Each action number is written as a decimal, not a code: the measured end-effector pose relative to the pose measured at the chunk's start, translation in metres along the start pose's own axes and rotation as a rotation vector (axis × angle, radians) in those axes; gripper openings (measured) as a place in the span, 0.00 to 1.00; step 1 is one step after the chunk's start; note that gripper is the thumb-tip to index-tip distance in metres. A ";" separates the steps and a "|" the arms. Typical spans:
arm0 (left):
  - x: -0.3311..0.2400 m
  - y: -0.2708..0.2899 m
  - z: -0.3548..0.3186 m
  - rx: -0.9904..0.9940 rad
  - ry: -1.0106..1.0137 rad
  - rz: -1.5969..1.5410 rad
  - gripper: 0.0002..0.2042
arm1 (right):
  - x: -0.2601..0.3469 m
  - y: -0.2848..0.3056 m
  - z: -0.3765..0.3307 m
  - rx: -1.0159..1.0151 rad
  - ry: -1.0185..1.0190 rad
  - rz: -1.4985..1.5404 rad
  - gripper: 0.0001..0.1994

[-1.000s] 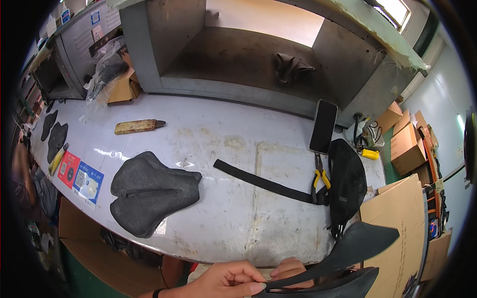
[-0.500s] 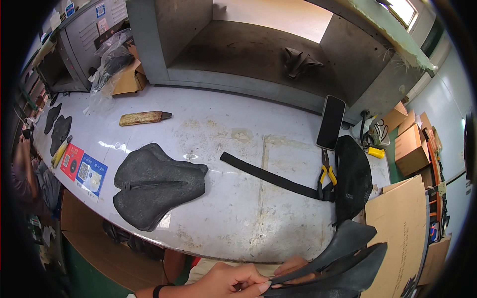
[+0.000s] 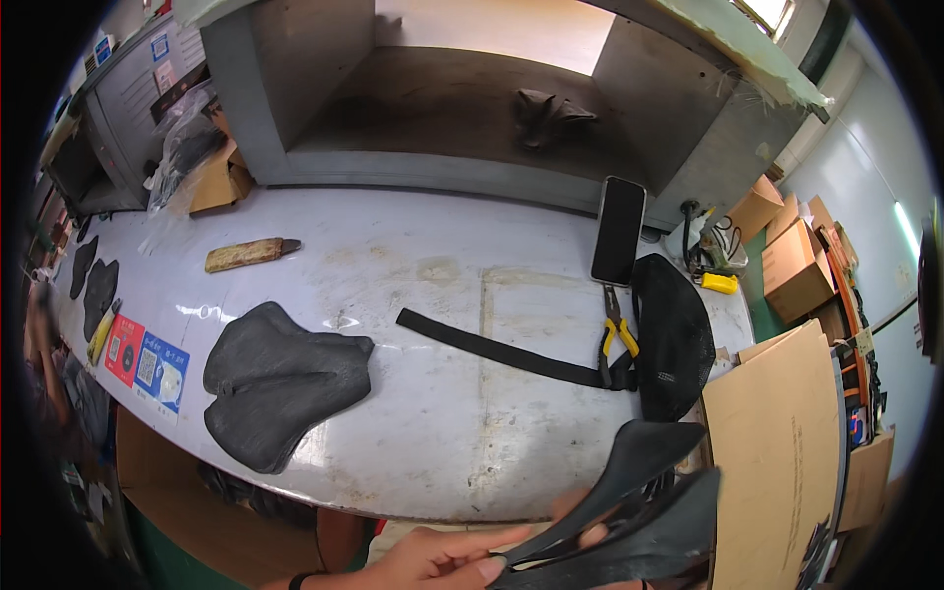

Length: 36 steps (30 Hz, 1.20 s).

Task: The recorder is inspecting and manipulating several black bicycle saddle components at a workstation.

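Scuffed white tabletop [image 3: 433, 433] backs the black saddle cover [image 3: 639, 546] at its near edge. Left hand [image 3: 433, 559] pinches the narrow tip; right hand's [image 3: 594, 536] grip, mostly hidden, I cannot tell. Probably light, pliable; the tip suits pinching.

Black saddle cover [image 3: 639, 541], yellow-and-black pliers [image 3: 615, 317]

On a glossy white worktop [image 3: 423, 423], a tan-handled tool with a short dark tip [image 3: 246, 256] lies at left; at right, a black-screened smartphone [image 3: 619, 231], yellow-and-black-handled pliers [image 3: 614, 327] and a rounded black fabric pouch [image 3: 675, 339] sit close together. Behind stands an open grey metal cabinet [image 3: 239, 103].
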State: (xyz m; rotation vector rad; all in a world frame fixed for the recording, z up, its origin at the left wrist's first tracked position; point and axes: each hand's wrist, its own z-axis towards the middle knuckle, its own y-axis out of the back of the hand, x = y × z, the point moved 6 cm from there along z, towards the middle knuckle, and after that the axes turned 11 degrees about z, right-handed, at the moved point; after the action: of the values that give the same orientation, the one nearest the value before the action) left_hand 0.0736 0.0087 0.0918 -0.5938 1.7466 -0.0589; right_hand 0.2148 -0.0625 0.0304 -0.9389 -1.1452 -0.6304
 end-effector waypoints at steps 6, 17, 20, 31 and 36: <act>0.004 0.001 -0.006 0.001 0.187 -0.208 0.18 | 0.007 -0.002 -0.009 -0.084 0.013 -0.035 0.07; 0.011 0.000 -0.008 0.034 0.131 -0.155 0.17 | 0.009 0.002 -0.018 -0.204 0.010 -0.062 0.07; 0.010 -0.002 -0.008 0.010 0.119 -0.161 0.17 | 0.009 0.004 -0.021 -0.232 0.009 -0.071 0.07; 0.001 -0.007 -0.006 -0.066 -0.110 0.140 0.17 | 0.013 0.006 -0.021 -0.318 0.010 -0.110 0.08; 0.004 0.011 0.007 -0.152 -0.280 0.137 0.26 | 0.014 0.004 -0.013 -0.326 0.015 -0.115 0.08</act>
State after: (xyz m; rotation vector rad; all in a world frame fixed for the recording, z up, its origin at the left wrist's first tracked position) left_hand 0.0757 0.0183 0.0828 -0.5618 1.5225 0.2447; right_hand 0.2285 -0.0719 0.0406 -1.1471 -1.1073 -0.9355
